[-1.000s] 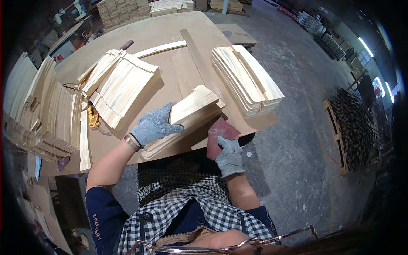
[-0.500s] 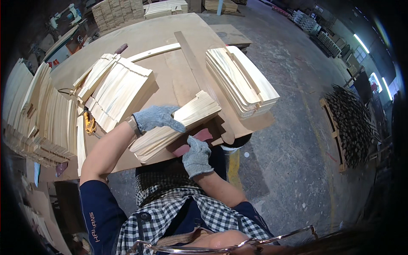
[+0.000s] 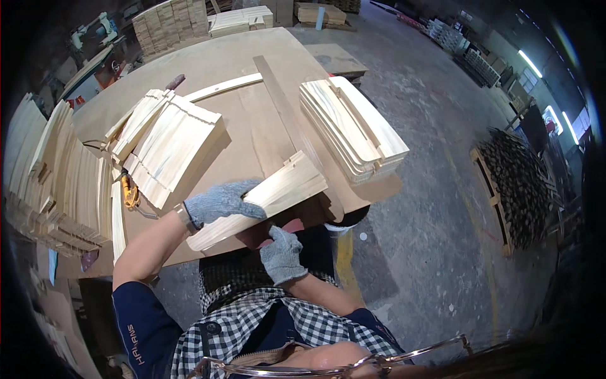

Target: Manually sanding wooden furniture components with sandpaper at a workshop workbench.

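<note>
My left hand, in a grey knit glove, grips a pale wooden board from above near its left end. The board lies slantwise at the table's near edge, with a notched far right end. Below its near edge, my gloved right hand is closed on a reddish sheet of sandpaper. Parts of the sheet show on both sides of the fingers. The board hides where the sandpaper meets the wood.
To the right stands a stack of grooved boards. Notched boards lie left, beside a yellow-handled tool. More boards are stacked at the far left. A long wooden strip crosses the brown table.
My right hand has moved left along the board's near edge with the sandpaper. The board has tilted, showing more of its broad face, and my left hand has shifted slightly left and nearer.
</note>
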A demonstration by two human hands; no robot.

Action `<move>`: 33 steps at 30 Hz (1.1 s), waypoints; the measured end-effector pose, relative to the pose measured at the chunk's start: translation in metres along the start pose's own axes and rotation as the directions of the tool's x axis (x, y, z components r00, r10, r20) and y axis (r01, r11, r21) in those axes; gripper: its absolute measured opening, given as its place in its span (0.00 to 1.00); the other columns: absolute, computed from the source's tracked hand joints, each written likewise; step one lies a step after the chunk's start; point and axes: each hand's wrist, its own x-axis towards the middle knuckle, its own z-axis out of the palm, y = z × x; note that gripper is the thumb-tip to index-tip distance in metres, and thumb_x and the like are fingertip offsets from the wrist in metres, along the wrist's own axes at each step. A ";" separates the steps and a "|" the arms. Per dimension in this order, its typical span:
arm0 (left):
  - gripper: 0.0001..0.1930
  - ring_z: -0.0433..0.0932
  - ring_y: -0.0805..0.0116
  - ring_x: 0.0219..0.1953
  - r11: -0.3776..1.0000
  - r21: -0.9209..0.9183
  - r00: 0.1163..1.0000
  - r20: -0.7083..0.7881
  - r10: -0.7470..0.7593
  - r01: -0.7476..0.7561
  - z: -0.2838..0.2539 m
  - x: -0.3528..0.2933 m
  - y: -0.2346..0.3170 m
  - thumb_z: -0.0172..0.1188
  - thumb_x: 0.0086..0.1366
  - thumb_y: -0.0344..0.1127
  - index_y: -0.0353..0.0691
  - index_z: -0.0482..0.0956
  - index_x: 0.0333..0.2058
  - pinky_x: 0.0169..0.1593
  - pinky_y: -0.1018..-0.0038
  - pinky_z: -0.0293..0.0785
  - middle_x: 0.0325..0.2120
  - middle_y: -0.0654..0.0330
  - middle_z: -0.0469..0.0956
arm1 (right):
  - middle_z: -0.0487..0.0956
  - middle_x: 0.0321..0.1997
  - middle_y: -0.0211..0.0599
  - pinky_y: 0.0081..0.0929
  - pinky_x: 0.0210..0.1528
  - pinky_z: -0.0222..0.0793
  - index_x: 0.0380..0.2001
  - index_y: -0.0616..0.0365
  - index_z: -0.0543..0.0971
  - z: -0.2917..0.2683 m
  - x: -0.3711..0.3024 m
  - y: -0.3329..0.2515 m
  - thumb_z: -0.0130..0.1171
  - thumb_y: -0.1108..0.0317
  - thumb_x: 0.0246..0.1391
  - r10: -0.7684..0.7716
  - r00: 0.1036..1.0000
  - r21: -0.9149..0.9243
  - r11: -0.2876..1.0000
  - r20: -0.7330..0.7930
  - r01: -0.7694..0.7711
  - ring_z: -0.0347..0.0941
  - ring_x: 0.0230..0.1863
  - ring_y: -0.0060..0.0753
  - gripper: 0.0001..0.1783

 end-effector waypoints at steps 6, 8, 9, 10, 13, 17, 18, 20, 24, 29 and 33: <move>0.50 0.62 0.58 0.69 0.979 -0.201 0.999 -0.049 0.014 -0.023 -0.007 -0.013 0.003 0.71 0.59 0.54 0.37 0.55 0.71 0.72 0.67 0.54 0.66 0.49 0.65 | 0.81 0.31 0.52 0.47 0.35 0.74 0.47 0.59 0.81 0.010 -0.007 -0.008 0.64 0.74 0.44 0.106 0.993 0.128 0.985 0.049 -0.111 0.78 0.34 0.58 0.22; 0.52 0.61 0.57 0.70 0.989 -0.146 0.994 -0.106 -0.007 -0.008 -0.009 -0.015 0.001 0.71 0.58 0.56 0.37 0.53 0.72 0.72 0.67 0.54 0.67 0.48 0.64 | 0.81 0.32 0.52 0.47 0.36 0.75 0.49 0.59 0.81 0.017 -0.006 -0.006 0.64 0.74 0.45 0.044 0.999 0.148 0.988 -0.027 -0.039 0.78 0.34 0.58 0.23; 0.54 0.60 0.57 0.70 0.994 -0.107 0.991 -0.130 -0.038 0.024 -0.010 -0.016 0.000 0.71 0.57 0.57 0.37 0.53 0.72 0.72 0.67 0.53 0.67 0.48 0.64 | 0.82 0.33 0.52 0.47 0.36 0.75 0.50 0.58 0.81 0.020 -0.006 -0.006 0.64 0.74 0.45 0.018 0.998 0.167 0.986 -0.061 -0.007 0.78 0.34 0.59 0.24; 0.55 0.59 0.57 0.71 0.995 -0.058 0.986 -0.146 -0.083 0.076 -0.010 -0.015 -0.002 0.72 0.56 0.59 0.37 0.52 0.73 0.72 0.67 0.52 0.68 0.48 0.63 | 0.82 0.34 0.52 0.47 0.37 0.75 0.50 0.59 0.81 0.024 -0.007 -0.005 0.63 0.74 0.45 0.049 0.999 0.142 0.989 -0.002 -0.048 0.78 0.35 0.58 0.24; 0.57 0.55 0.55 0.73 0.991 -0.073 0.992 -0.039 -0.118 0.115 -0.011 -0.012 -0.007 0.72 0.56 0.57 0.39 0.47 0.74 0.74 0.67 0.48 0.71 0.45 0.57 | 0.82 0.35 0.51 0.47 0.38 0.75 0.49 0.58 0.81 0.028 -0.008 -0.006 0.63 0.74 0.45 0.050 0.997 0.071 0.996 0.060 -0.055 0.78 0.37 0.57 0.23; 0.59 0.58 0.52 0.71 0.996 0.075 0.999 -0.033 -0.036 0.038 -0.013 -0.007 -0.002 0.74 0.52 0.58 0.42 0.49 0.74 0.72 0.65 0.53 0.68 0.43 0.60 | 0.82 0.35 0.50 0.47 0.39 0.74 0.48 0.58 0.82 -0.002 0.004 -0.002 0.62 0.77 0.41 -0.063 0.986 0.143 0.989 0.153 0.041 0.78 0.38 0.57 0.25; 0.59 0.60 0.49 0.69 0.990 0.131 0.997 -0.063 -0.035 0.043 -0.014 -0.007 0.001 0.75 0.50 0.59 0.43 0.50 0.74 0.70 0.64 0.56 0.66 0.42 0.63 | 0.82 0.36 0.50 0.47 0.40 0.74 0.48 0.57 0.82 -0.017 0.009 0.002 0.62 0.78 0.40 -0.105 0.969 0.196 0.979 0.225 0.061 0.78 0.38 0.57 0.26; 0.59 0.65 0.46 0.64 0.938 0.344 0.990 -0.141 0.001 0.048 -0.014 -0.007 0.010 0.76 0.48 0.58 0.43 0.52 0.73 0.67 0.60 0.61 0.60 0.42 0.68 | 0.84 0.42 0.44 0.47 0.45 0.73 0.47 0.53 0.83 -0.053 0.012 0.014 0.59 0.80 0.38 -0.189 0.967 0.133 0.977 0.173 0.167 0.78 0.39 0.56 0.28; 0.55 0.71 0.44 0.55 0.626 0.777 0.942 -0.254 0.220 0.063 -0.002 -0.005 0.016 0.74 0.49 0.51 0.44 0.54 0.72 0.61 0.56 0.68 0.51 0.42 0.71 | 0.83 0.48 0.52 0.47 0.57 0.71 0.46 0.54 0.85 -0.124 -0.007 0.043 0.56 0.79 0.44 -0.210 0.969 -0.045 0.975 0.134 0.217 0.77 0.52 0.58 0.23; 0.56 0.68 0.38 0.58 0.617 0.787 0.933 -0.242 0.265 0.029 0.017 0.003 -0.011 0.76 0.48 0.51 0.39 0.55 0.71 0.62 0.51 0.66 0.56 0.40 0.68 | 0.78 0.57 0.54 0.43 0.63 0.68 0.60 0.63 0.76 -0.118 0.016 0.064 0.57 0.74 0.58 -0.035 0.970 -0.105 0.994 -0.242 0.009 0.76 0.57 0.53 0.25; 0.61 0.61 0.35 0.66 0.601 0.799 0.916 -0.232 0.328 -0.013 0.015 -0.001 -0.036 0.75 0.46 0.63 0.39 0.53 0.71 0.67 0.47 0.59 0.65 0.38 0.61 | 0.78 0.60 0.49 0.39 0.61 0.70 0.61 0.67 0.72 -0.077 0.082 0.074 0.54 0.68 0.67 -0.006 0.979 0.215 0.975 -0.202 0.050 0.75 0.60 0.52 0.23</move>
